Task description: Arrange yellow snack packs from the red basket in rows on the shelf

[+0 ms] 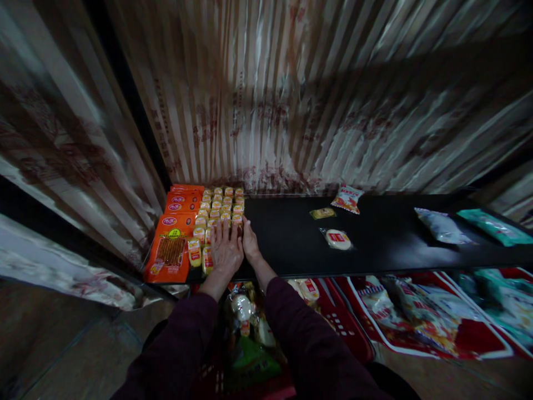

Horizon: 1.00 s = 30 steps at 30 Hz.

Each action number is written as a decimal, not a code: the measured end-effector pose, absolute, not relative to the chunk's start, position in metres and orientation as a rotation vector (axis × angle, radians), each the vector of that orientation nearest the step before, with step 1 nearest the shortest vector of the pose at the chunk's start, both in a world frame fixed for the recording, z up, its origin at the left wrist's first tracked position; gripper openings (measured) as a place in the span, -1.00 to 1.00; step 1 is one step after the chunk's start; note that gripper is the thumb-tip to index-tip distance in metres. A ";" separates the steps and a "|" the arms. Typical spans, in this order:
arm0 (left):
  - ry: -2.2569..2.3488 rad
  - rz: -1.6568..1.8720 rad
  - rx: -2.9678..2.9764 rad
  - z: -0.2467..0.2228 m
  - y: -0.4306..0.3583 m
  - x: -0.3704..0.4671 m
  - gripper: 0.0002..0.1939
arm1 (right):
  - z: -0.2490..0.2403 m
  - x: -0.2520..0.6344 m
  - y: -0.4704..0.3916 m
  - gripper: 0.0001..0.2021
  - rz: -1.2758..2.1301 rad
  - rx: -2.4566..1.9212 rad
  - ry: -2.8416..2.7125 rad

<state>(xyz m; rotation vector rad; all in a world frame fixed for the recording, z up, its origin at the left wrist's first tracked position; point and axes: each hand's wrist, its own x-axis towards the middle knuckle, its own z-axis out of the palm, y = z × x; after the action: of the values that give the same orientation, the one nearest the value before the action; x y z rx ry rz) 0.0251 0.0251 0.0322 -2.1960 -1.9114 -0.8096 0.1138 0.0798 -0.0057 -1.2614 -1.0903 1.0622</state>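
My left hand [227, 251] lies over the front of several rows of small yellow wrapped snack cakes [215, 205], its fingers stretched forward on top of them. On the right side of those rows, my right hand [251, 244] stands on edge with straight fingers, against the outermost cakes. Its fingertips are near the left hand's. The cakes under my palm are hidden. Orange snack bags [170, 251], one with brown sticks showing through a window, lie in an overlapping column left of the cakes.
The black shelf [283, 244] also holds a small gold packet [322, 213], a round white wrapped cake [338, 239], a red-and-white bag [348, 199], a white bag [442, 226] and a green bag [495, 226]. Red baskets [348, 328] of packaged snacks stand below. Striped sheeting [266, 111] hangs behind.
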 end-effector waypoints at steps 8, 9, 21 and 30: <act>-1.892 -0.824 -2.197 0.036 0.022 0.026 -0.50 | -0.008 0.119 0.083 -0.30 1.040 -1.246 -1.071; -1.883 -0.825 -2.199 0.037 0.022 0.026 -0.49 | -0.008 0.120 0.084 -0.29 1.035 -1.250 -1.061; -1.917 -0.782 -2.199 0.051 0.043 0.026 -0.53 | -0.011 0.125 0.127 -0.24 1.098 -1.234 -0.944; -1.921 -0.790 -2.191 0.045 0.054 0.024 -0.55 | -0.014 0.119 0.141 -0.28 1.115 -1.218 -0.929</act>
<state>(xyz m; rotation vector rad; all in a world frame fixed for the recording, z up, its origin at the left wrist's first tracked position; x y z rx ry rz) 0.0245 0.0543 0.0446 -2.1913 -1.9208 -0.7898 0.1190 0.1408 -0.0141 -1.2183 -0.9289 1.1148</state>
